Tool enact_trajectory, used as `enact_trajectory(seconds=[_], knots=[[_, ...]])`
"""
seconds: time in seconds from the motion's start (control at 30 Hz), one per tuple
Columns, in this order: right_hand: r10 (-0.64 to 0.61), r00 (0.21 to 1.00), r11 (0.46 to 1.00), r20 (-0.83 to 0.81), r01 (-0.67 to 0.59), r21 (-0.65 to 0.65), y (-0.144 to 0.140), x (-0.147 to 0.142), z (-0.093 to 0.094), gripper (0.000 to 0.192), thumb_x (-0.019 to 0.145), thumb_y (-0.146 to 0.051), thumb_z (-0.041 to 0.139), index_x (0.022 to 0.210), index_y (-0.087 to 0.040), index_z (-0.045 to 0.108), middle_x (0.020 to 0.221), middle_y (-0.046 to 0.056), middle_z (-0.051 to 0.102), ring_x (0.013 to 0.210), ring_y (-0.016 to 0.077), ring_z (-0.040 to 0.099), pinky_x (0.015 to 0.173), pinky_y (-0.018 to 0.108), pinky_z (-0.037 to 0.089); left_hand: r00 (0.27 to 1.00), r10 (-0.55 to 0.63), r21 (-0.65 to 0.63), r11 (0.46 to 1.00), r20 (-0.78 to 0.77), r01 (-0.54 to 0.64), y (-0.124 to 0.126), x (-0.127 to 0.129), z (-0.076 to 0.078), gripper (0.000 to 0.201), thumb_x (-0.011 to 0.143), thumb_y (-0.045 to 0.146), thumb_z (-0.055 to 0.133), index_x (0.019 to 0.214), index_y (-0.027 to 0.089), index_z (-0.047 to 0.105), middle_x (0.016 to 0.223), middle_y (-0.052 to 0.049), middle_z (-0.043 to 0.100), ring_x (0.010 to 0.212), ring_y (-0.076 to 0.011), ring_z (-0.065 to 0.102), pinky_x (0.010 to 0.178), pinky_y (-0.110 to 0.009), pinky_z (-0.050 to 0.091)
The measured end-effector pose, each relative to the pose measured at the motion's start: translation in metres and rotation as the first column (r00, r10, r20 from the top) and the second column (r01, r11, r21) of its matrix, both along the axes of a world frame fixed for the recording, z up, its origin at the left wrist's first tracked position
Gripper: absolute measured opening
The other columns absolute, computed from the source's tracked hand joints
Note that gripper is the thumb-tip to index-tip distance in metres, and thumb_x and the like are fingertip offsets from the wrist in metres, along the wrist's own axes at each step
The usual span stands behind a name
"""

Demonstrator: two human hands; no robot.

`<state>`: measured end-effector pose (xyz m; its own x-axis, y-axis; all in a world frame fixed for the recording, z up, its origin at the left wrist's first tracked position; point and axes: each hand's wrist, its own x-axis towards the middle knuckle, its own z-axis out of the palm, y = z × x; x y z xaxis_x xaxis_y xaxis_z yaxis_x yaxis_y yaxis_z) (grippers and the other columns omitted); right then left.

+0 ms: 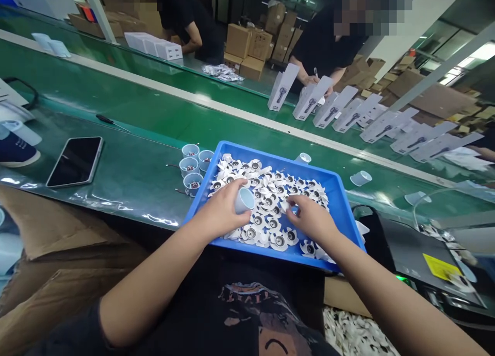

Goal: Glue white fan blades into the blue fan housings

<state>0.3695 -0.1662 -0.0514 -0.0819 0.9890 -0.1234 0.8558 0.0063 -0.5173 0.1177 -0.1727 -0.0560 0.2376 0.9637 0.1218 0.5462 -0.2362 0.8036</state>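
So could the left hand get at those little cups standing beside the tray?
Probably yes. The cups stand in the open just left of the tray, nothing between. But the left hand already holds a cup, so it is not free.

Black printed T-shirt, bare forearms

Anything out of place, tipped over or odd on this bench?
Mildly: two pale cups lie tipped on the green belt right of the blue tray, while four cups stand upright left of it.
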Motion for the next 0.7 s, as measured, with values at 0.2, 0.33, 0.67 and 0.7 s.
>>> enact_trajectory(seconds=[0.2, 0.33, 0.67, 0.7], knots=[[-0.023, 0.769, 0.994, -0.638, -0.05, -0.096, -0.034, -0.02, 0.029, 0.042, 0.074, -0.058, 0.043, 0.092, -0.02, 0.042, 0.063, -0.001, 0.045, 0.053, 0.0134, 0.047, 0.05, 0.027, 0.041, 0.959, -0.114, 0.12, 0.989, 0.259, 0.085, -0.02, 0.004, 0.013, 0.053, 0.07, 0.037, 0.072, 0.119, 0.021, 0.058, 0.122, -0.008, 0.064, 0.113, -0.0272, 0.06, 0.099, -0.042, 0.047], [0.013, 0.604, 0.993, -0.797, -0.099, -0.059, -0.049, -0.028, 0.038, 0.035, 0.076, -0.053, 0.051, 0.088, -0.021, 0.045, 0.063, -0.003, 0.045, 0.048, 0.0102, 0.042, 0.045, 0.022, 0.037, 0.953, -0.255, 0.193, 0.956, 0.165, 0.222, -0.035, 0.014, 0.021, 0.054, 0.073, 0.029, 0.067, 0.124, 0.021, 0.051, 0.12, -0.007, 0.065, 0.108, -0.0245, 0.063, 0.094, -0.038, 0.05], [0.482, 0.875, 0.804, 0.042, -0.461, 0.375, -0.057, -0.033, 0.058, 0.015, 0.091, -0.019, 0.055, 0.101, -0.024, 0.065, 0.108, 0.007, 0.051, 0.094, 0.0194, 0.058, 0.08, 0.036, 0.048, 0.964, -0.165, 0.452, 0.858, -0.21, 0.245, -0.042, 0.033, 0.019, 0.042, 0.081, 0.033, 0.064, 0.118, 0.016, 0.052, 0.112, -0.01, 0.069, 0.102, -0.0291, 0.064, 0.088, -0.046, 0.049], [0.494, 0.869, 0.809, 0.001, -0.46, 0.366, -0.056, -0.034, 0.054, 0.015, 0.091, -0.017, 0.054, 0.099, -0.024, 0.066, 0.105, 0.006, 0.05, 0.092, 0.0185, 0.058, 0.08, 0.036, 0.049, 0.964, -0.156, 0.465, 0.852, -0.214, 0.241, -0.044, 0.036, 0.018, 0.039, 0.081, 0.032, 0.063, 0.115, 0.016, 0.053, 0.109, -0.01, 0.069, 0.1, -0.0291, 0.065, 0.086, -0.046, 0.05]])
